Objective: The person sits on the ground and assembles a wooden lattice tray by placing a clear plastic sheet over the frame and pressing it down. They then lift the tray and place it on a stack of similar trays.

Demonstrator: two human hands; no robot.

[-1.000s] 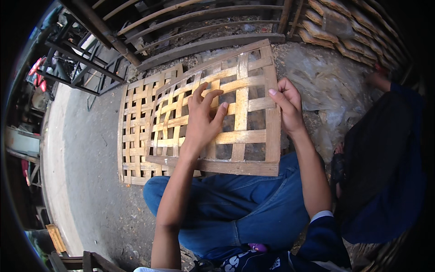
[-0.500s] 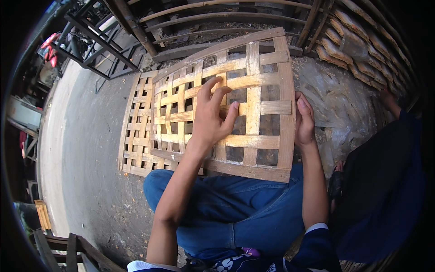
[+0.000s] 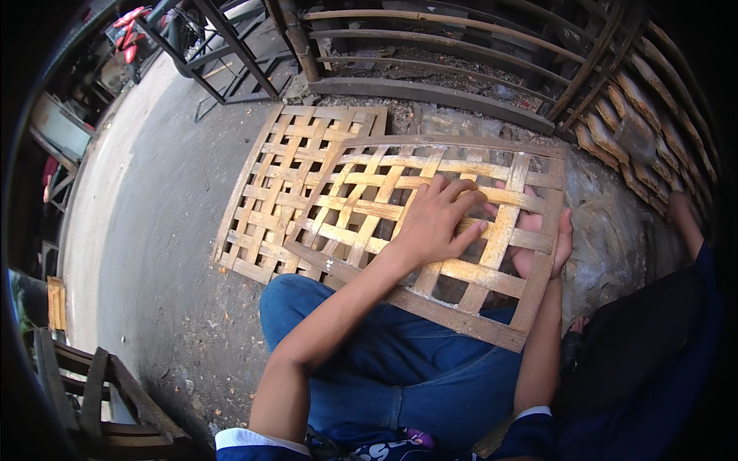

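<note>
A woven bamboo panel point(image 3: 503, 239) in a thin wooden frame lies tilted over my lap. On top of its weave rests my left hand point(image 3: 430, 227), thumb apart and fingers bent, the fingertips touching a strip near the right part. My right hand point(image 3: 565, 244) supports the panel from below at its right edge. The palm and some fingers show through the gaps, beneath the strips; the thumb side sticks out past the frame. A second woven panel point(image 3: 265, 188) lies on the ground to the left, partly covered by the first.
Bamboo rails point(image 3: 446, 61) stand beyond the panels. Stacked trays point(image 3: 626, 138) lean at the far right, above crumpled clear plastic point(image 3: 607, 223). Another person's arm point(image 3: 686, 223) and dark clothing show at the right. A wooden rack point(image 3: 100, 392) is at the lower left, a black metal frame point(image 3: 223, 46) farther off.
The panel has tipped flatter and its right side has come nearer. My right hand has slid from the edge to underneath. My left hand stays on the weave. The view has turned left.
</note>
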